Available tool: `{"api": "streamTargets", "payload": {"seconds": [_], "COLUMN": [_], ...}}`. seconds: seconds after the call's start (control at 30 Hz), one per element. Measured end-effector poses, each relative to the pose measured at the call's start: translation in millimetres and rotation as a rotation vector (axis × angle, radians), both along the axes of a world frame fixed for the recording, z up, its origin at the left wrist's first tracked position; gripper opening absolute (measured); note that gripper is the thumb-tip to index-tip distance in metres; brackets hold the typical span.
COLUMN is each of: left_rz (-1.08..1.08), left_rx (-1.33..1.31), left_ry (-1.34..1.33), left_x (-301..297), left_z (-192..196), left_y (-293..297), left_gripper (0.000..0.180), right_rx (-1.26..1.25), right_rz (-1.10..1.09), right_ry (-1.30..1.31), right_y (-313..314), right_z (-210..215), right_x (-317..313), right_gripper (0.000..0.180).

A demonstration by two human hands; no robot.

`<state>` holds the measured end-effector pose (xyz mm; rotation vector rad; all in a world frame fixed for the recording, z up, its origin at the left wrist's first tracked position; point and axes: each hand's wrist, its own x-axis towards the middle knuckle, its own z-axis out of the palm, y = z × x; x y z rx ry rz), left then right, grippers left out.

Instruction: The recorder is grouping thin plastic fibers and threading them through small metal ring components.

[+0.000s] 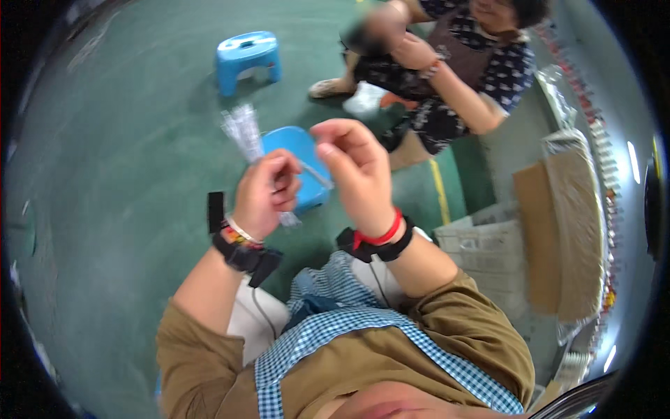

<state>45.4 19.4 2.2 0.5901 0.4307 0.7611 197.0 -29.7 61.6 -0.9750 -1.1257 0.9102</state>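
My left hand (265, 190) is closed around a bundle of thin silvery-white strips (242, 133). Their loose ends fan out above the fist, and a few ends poke out below it. One pale thin strip (315, 174) slants to the right from near the left fingers, over a blue stool (287, 140). Just right of it is my right hand (359, 171), its fingers curled and the thumb and forefinger tips a little apart. No thing shows between them. Both wrists wear black straps.
Another blue stool (248, 52) stands on the green floor farther off. At the upper right a seated co-worker (453, 77) holds a blurred dark thing. A white bag (365, 100) lies by their feet. Cardboard (537, 237) and plastic-wrapped packs (579, 223) line the right side.
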Motion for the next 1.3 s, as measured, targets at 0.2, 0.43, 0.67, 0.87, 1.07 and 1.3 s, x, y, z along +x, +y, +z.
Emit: {"api": "streamTargets", "payload": {"seconds": [0.2,0.43,0.67,0.87,1.07,1.3], "left_rz": [-0.168,-0.272,-0.31,-0.31,-0.309,-0.234], "left_rx": [-0.032,-0.031,-0.056,-0.044,0.031,0.12], "left_ry": [0.001,0.085,0.042,0.099,0.216,0.365], "left_x": [-4.3,0.4,4.3,7.0,8.5,7.5], "left_z": [-0.6,1.9,-6.4,1.7,5.2,5.1], "left_y": [-10.7,-9.1,-4.9,-4.3,-3.1,-0.7], "left_gripper": [0.026,0.025,0.021,0.019,0.021,0.021], "right_rx": [-0.248,-0.304,-0.446,-0.405,-0.234,0.021], "right_rz": [0.315,0.228,0.169,0.129,0.128,0.094], "right_ry": [0.047,0.126,0.377,0.459,0.617,0.664], "right_y": [12.8,15.7,18.2,22.2,30.2,40.0], "right_z": [-30.7,-28.8,-28.7,-28.0,-24.4,-10.3], "right_x": [7.4,5.1,8.9,10.1,23.9,47.5], "right_gripper": [0.025,0.02,0.021,0.02,0.013,0.011]}}
